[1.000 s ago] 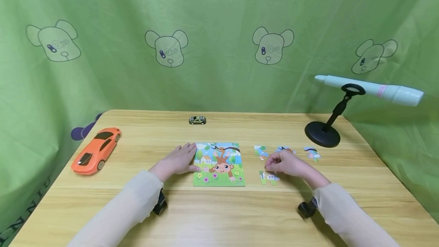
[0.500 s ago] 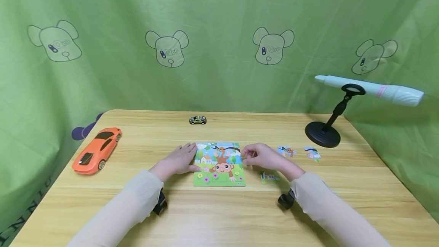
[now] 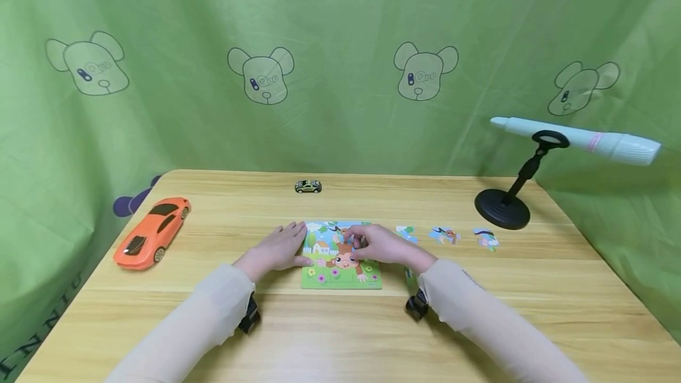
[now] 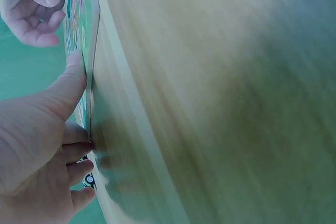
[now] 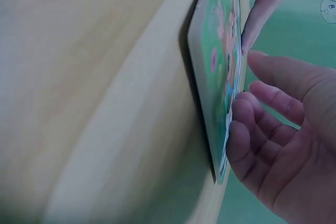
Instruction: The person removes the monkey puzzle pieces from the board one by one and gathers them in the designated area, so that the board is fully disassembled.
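Observation:
A jigsaw puzzle board with a cartoon monkey on a green meadow lies flat at mid-table. At its left edge my left hand rests with fingers extended, the thumb on the border, as the left wrist view also shows. My right hand is over the upper right of the picture, covering part of it. In the right wrist view, the fingers of my right hand bend loosely at the board's surface, thumb apart from them, and no piece shows between them.
Loose puzzle pieces lie to the right: one partly behind the right hand, one with an orange animal, one farther right, and one mostly under the wrist. An orange toy car, small toy car and microphone stand surround them.
My right hand has moved left from the loose pieces, past the board's right edge, onto the upper right of the picture. The left hand has stayed at the board's left edge.

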Action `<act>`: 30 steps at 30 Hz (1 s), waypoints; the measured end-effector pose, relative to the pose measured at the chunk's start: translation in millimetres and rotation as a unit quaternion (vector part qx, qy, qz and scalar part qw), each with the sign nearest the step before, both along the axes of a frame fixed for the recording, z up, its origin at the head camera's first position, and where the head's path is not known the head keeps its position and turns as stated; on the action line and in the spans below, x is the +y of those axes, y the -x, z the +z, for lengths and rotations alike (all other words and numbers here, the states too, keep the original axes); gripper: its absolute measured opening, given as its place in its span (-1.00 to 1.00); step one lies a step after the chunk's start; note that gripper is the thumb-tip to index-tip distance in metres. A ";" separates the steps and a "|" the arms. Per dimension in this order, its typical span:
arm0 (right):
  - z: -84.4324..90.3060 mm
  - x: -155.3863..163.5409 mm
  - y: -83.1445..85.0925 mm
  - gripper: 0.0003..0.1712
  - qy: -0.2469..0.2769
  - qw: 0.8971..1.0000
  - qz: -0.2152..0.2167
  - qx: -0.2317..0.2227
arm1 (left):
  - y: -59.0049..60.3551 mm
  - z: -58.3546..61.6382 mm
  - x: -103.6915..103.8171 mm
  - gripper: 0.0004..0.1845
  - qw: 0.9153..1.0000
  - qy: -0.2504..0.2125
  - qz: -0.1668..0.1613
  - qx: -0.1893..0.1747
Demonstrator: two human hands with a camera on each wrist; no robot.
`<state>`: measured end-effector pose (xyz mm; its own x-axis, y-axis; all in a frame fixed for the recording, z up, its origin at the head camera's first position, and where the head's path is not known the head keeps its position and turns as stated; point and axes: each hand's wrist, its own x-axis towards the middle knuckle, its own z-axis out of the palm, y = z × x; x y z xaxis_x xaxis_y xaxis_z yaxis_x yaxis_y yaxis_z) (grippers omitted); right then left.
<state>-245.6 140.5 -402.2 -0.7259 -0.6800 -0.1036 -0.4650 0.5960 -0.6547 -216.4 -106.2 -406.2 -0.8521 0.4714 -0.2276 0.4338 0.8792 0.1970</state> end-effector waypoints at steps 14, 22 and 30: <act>-1.6 -9.6 2.8 -0.28 -0.064 0.998 0.005 0.013 | -1.8 2.9 -0.1 -0.11 1.000 -0.005 0.000 -0.002; -0.9 -13.1 3.2 -0.23 -0.088 0.996 -0.009 -0.004 | -2.1 2.6 0.9 -0.09 1.000 0.000 0.000 0.000; -0.3 -13.0 3.4 -0.31 -0.081 0.997 -0.003 0.003 | -1.4 2.3 0.5 -0.10 1.000 -0.003 -0.001 -0.001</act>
<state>-248.9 127.5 -402.5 -0.7308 -0.6502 -0.2076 -0.4645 0.6967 -0.5467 -214.9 -105.7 -403.8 -0.8509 0.4740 -0.2264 0.4346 0.8773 0.2034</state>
